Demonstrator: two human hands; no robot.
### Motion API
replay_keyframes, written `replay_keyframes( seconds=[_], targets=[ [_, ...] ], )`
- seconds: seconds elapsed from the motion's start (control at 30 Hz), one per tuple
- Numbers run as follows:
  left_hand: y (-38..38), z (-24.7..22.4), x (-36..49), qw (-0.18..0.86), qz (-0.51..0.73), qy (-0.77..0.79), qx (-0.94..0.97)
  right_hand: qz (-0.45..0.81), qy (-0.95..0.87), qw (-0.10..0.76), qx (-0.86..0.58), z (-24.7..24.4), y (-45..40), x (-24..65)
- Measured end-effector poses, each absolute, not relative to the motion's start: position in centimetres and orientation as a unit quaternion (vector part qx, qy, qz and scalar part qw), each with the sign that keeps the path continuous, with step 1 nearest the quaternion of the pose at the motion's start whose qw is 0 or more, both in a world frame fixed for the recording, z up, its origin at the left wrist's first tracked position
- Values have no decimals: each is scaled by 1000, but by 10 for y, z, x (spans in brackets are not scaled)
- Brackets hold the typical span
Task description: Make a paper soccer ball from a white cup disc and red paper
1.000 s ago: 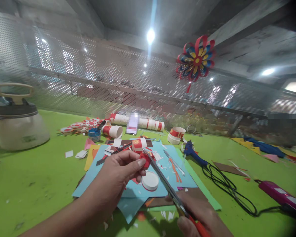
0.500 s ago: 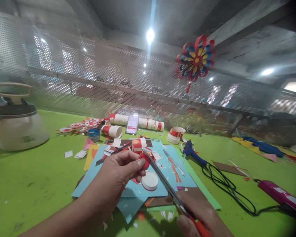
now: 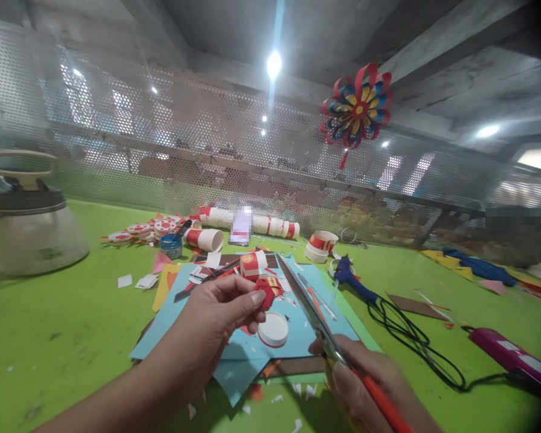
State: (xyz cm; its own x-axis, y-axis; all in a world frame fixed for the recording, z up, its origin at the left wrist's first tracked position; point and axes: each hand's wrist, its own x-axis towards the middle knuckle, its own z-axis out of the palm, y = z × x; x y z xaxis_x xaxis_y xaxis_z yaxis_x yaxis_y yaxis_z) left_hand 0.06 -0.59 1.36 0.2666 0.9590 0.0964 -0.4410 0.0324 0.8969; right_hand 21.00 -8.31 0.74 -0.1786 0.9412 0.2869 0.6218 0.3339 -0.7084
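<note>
Scissors pull off the red piece: blades crossed over it in both earlier frames, now sit to its right, clear of it in view, tip farther up. Gold print on the piece, partly covered earlier, now shows uncovered. Right hand shifts right and up with the scissors, more of the red handle visible. Orange strips, in plain sight before, now mostly behind the blades; green sheet's near right corner now hidden by the hand
</note>
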Motion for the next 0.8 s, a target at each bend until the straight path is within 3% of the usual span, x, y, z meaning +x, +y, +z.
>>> replay_keyframes(
  seconds=[0.17,0.43,0.57,0.8],
  targets=[
    [-9,13,1,686,475,277,477,267,-707,372,-539,19,-73,208],
    [-13,8,-1,704,327,267,570,339,-748,386,-420,41,-54,186],
    [-13,12,-2,691,307,291,586,433,-715,410,-365,35,-49,177],
    [-11,5,0,750,316,277,511,421,-699,422,-394,24,-46,183]
  ],
)
